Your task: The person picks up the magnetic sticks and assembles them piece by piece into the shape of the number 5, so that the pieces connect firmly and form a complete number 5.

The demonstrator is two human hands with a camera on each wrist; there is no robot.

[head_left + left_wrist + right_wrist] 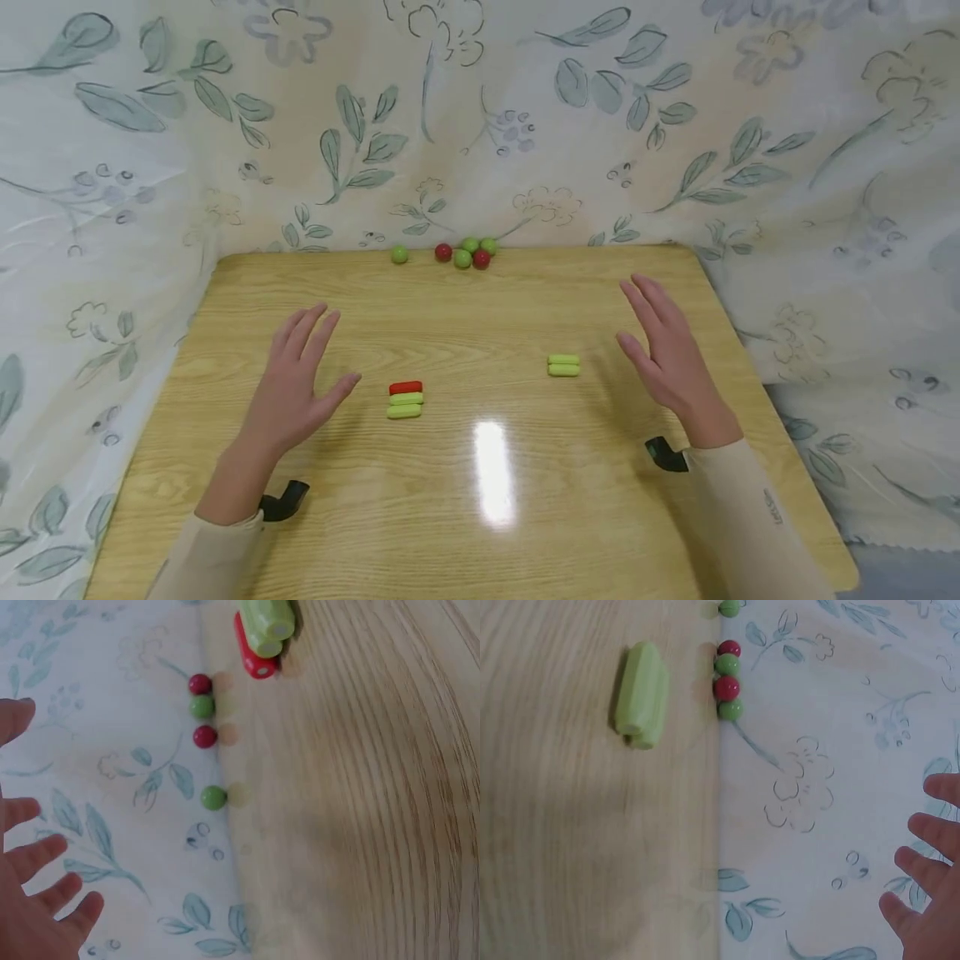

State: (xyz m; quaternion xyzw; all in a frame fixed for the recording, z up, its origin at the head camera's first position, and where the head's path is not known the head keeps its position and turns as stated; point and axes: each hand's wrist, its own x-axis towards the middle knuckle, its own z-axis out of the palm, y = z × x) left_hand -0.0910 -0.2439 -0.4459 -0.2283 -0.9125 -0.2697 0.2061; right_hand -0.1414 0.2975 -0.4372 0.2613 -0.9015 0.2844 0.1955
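Note:
My left hand (292,396) hovers over the left part of the table, fingers spread and holding nothing. Just right of its thumb lie a red stick (406,387) and two yellow-green sticks (406,405), side by side in a small stack-like row. Over the table's right side my right hand (671,358) is likewise spread, with nothing in it. To the left of that hand lies a pair of yellow-green sticks (564,365), close against each other. The left wrist view shows the red stick (260,666) beside the yellow-green ones.
Along the far edge of the wooden table (495,317) sit several small red and green balls (462,259), with one green ball (400,254) apart to the left. A leaf-patterned cloth (450,167) rises behind and around the table. Light glares (493,475) off the near middle.

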